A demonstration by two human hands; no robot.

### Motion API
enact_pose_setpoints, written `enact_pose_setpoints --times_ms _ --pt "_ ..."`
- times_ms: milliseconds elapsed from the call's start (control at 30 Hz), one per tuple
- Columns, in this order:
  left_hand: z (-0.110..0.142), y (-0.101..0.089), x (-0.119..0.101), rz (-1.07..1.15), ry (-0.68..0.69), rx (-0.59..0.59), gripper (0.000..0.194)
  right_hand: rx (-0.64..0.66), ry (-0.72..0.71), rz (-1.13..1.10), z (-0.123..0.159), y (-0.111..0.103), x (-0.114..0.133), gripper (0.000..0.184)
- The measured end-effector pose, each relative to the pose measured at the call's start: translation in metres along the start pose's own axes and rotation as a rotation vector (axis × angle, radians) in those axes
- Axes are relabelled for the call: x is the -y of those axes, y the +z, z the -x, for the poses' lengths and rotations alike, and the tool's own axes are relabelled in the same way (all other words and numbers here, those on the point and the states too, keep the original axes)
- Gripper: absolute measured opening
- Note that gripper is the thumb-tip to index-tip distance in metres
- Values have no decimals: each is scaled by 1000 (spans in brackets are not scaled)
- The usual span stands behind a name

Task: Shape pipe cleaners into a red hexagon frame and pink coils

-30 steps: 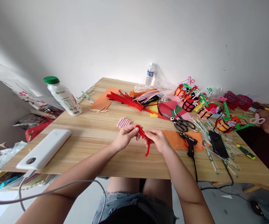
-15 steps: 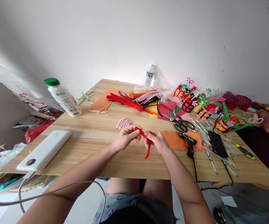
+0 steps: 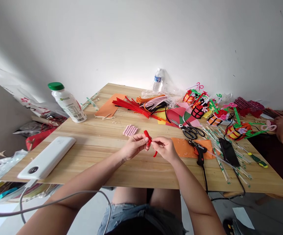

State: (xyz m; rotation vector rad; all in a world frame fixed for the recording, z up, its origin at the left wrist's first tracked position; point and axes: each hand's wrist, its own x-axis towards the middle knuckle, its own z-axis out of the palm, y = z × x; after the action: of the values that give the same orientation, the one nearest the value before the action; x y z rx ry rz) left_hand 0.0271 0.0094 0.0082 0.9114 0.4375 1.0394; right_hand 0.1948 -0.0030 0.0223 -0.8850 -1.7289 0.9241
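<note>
A bent red pipe cleaner point(image 3: 147, 134) is held up above the near middle of the table. My left hand point(image 3: 134, 146) pinches it between thumb and fingers, its folded end sticking up. Close beside it, my right hand point(image 3: 165, 148) is closed on the same pipe cleaner, and a loose red end hangs below its fingertips. Just behind my left hand lies a row of coiled pink pieces point(image 3: 130, 130). Farther back, a bundle of red pipe cleaners point(image 3: 133, 107) rests on the table.
To the right are a glue gun point(image 3: 200, 151) on orange paper, black scissors point(image 3: 190, 132), a phone point(image 3: 229, 151), a screwdriver point(image 3: 258, 160) and several decorated baskets point(image 3: 237, 130). A white power bank point(image 3: 47, 158) and a bottle point(image 3: 68, 102) stand left. Another person's hand point(image 3: 282, 125) is at far right.
My left hand has turned the red pipe cleaner more upright. My right fingers have shifted on it, and the hanging end is shorter.
</note>
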Motion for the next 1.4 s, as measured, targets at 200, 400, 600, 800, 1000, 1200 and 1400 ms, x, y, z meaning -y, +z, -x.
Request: enact_pose_setpoints --times_ms 200,400,600,800,1000,1200,1400 --pt "-2 -4 1 -187 43 40 28 9 -183 296 -1 -1 6 13" --pt "-3 -9 -2 -310 3 37 34 27 -150 338 -2 -7 8 7" --pt "-1 -4 -5 -232 -86 30 33 108 -233 287 -4 -23 11 15" --pt "1 1 -7 -203 -161 27 35 100 -208 334 -4 -34 4 8" --pt "3 3 -7 -256 -188 63 35 203 -47 172 -3 -35 9 6" --pt "4 6 -5 -231 -253 88 33 200 53 202 -1 -33 7 6" --pt "6 7 -3 -164 -324 102 30 152 54 190 -1 -29 7 6"
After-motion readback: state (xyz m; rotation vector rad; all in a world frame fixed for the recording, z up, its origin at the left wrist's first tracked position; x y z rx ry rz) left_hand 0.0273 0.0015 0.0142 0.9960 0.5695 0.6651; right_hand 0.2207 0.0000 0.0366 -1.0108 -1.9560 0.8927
